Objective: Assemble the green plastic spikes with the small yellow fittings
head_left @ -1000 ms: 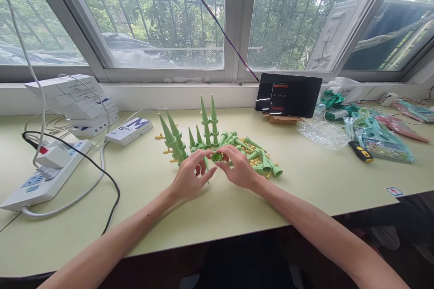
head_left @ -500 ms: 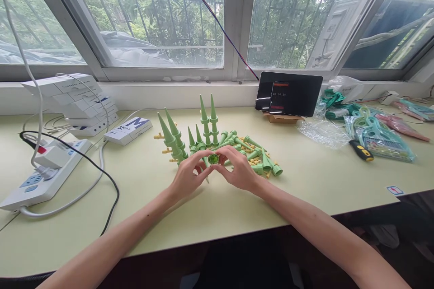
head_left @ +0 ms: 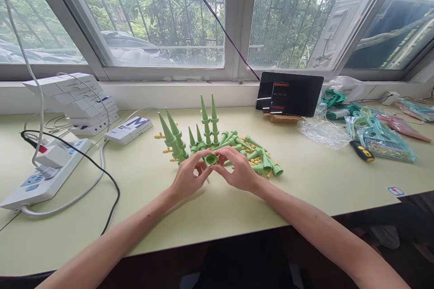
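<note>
Between my hands is a green plastic plant watering spike (head_left: 212, 159), its round hollow end facing me and a pale tip showing below my left fingers. My left hand (head_left: 189, 175) closes on it from the left with thumb and fingers. From the right, my right hand (head_left: 238, 170) has its thumb and fingertips at the same round end. Behind my hands, several assembled green spikes (head_left: 205, 119) stand upright with points up, some with yellow valves (head_left: 159, 136). A heap of loose green spike parts and yellow pieces (head_left: 262, 156) lies beyond my right hand.
At left are a power strip (head_left: 50, 180) with plugs and cables, and stacked white boxes (head_left: 73, 99). A dark tablet (head_left: 294, 95) leans by the window. Plastic bags (head_left: 379, 131) and a black-yellow tool handle (head_left: 361, 150) lie at right. The table's front edge runs below my forearms.
The spike's open end has tilted and shifted slightly left, and its inner rim shows differently. Both hands keep nearly the same place.
</note>
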`<action>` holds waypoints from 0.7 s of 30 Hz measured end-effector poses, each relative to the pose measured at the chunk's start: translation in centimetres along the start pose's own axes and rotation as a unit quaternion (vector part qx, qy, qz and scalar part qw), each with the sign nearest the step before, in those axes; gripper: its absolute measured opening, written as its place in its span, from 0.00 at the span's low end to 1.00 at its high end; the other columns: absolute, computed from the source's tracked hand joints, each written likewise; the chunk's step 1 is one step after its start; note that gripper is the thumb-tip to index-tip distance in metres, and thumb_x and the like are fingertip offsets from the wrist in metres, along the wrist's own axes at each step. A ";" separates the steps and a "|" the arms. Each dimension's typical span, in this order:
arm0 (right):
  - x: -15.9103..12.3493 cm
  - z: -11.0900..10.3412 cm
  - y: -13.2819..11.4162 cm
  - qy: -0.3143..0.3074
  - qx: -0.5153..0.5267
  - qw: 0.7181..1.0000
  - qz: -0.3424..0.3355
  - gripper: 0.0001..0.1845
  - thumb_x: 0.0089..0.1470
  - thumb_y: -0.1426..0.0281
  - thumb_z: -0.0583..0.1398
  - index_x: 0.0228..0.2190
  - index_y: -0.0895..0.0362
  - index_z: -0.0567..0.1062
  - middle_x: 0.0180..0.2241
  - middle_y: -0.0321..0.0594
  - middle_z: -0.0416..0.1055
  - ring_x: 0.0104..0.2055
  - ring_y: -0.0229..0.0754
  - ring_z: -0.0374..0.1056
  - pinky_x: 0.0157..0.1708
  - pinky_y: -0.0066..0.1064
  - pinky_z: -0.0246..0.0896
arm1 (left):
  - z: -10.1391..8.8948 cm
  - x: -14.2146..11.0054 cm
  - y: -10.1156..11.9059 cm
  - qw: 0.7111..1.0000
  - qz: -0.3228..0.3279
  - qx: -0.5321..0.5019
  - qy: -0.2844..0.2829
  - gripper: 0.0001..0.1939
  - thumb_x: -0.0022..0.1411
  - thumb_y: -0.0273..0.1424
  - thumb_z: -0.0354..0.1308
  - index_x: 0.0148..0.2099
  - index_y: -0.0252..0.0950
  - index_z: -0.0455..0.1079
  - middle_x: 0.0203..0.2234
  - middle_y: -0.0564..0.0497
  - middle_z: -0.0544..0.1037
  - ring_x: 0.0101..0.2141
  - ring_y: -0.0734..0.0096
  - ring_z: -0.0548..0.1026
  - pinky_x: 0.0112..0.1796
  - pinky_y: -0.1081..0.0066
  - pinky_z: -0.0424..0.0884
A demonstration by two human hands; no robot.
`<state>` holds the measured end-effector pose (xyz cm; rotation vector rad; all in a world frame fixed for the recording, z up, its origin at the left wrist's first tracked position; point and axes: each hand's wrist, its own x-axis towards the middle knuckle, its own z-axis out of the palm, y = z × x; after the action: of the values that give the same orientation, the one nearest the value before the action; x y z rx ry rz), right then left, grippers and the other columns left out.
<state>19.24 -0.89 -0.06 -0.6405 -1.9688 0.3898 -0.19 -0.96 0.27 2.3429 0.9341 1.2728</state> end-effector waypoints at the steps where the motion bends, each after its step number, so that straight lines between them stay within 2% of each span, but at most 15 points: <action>1: 0.0 0.0 0.0 0.001 0.000 1.000 -0.001 0.13 0.62 0.67 0.59 0.48 0.55 0.67 0.41 0.43 0.70 0.35 0.38 0.70 0.39 0.35 0.72 | 0.0 0.0 0.0 1.000 0.002 0.003 0.003 0.14 0.65 0.28 0.58 0.52 0.38 0.65 0.33 0.51 0.79 0.21 0.78 0.76 0.23 0.78 0.72; 10: 0.1 0.1 -0.1 0.013 0.019 1.000 -0.010 0.13 0.62 0.67 0.60 0.48 0.55 0.68 0.41 0.44 0.71 0.35 0.39 0.70 0.36 0.34 0.72 | 0.0 0.1 0.0 0.999 0.013 0.026 0.036 0.14 0.64 0.27 0.58 0.52 0.38 0.63 0.34 0.52 0.77 0.20 0.81 0.75 0.23 0.79 0.72; 15: 0.0 0.0 0.2 0.020 0.004 1.000 0.009 0.11 0.62 0.69 0.58 0.47 0.54 0.68 0.41 0.43 0.71 0.35 0.39 0.69 0.35 0.33 0.71 | -0.1 0.1 0.2 0.997 -0.021 0.020 0.066 0.14 0.64 0.29 0.59 0.52 0.38 0.64 0.25 0.57 0.73 0.19 0.79 0.73 0.23 0.78 0.72; 21: 0.0 -0.6 1.0 0.061 -0.070 0.994 0.064 0.10 0.63 0.73 0.54 0.47 0.55 0.68 0.38 0.43 0.70 0.36 0.41 0.69 0.36 0.34 0.68 | -0.3 0.1 0.4 0.997 -0.067 0.001 0.049 0.12 0.68 0.32 0.53 0.53 0.36 0.64 0.17 0.61 0.68 0.17 0.77 0.72 0.23 0.76 0.70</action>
<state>20.01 -0.04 -0.30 -0.8637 -1.8541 0.2858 -0.21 -1.20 0.72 2.1947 1.1030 1.3420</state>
